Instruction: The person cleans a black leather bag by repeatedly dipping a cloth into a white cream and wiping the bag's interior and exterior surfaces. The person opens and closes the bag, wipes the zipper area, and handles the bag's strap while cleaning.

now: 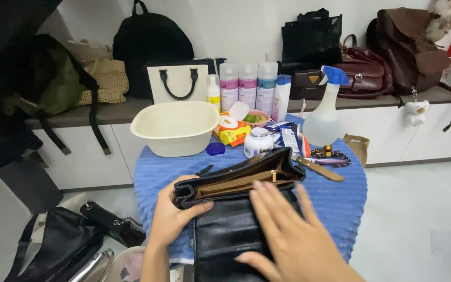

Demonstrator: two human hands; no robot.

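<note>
- Blue ribbed cloth point(335, 201) covers a small round table, with white cabinets and a grey ledge lined with bags along the far wall
- Left hand point(176, 214) grips the near-left corner of an open black handbag point(238, 180), thumb over the rim and fingers curled beneath, pinching the edge
- Right hand point(293, 237) lies flat with fingers spread wide on the bag's black leather flap point(225, 235), holding nothing
- Handbag sits at the near middle of the table, its mouth gaping to show a tan lining
- Cream basin point(176, 128) stands at the far left of the cloth; a spray bottle point(323, 117) with a blue trigger stands far right
- Between them sit three tall bottles point(247, 86), a white jar point(258, 142) and small packets
- A wooden-handled tool point(319, 169) lies just right of the bag
- On the floor at near left rests another black bag point(61, 243)
</note>
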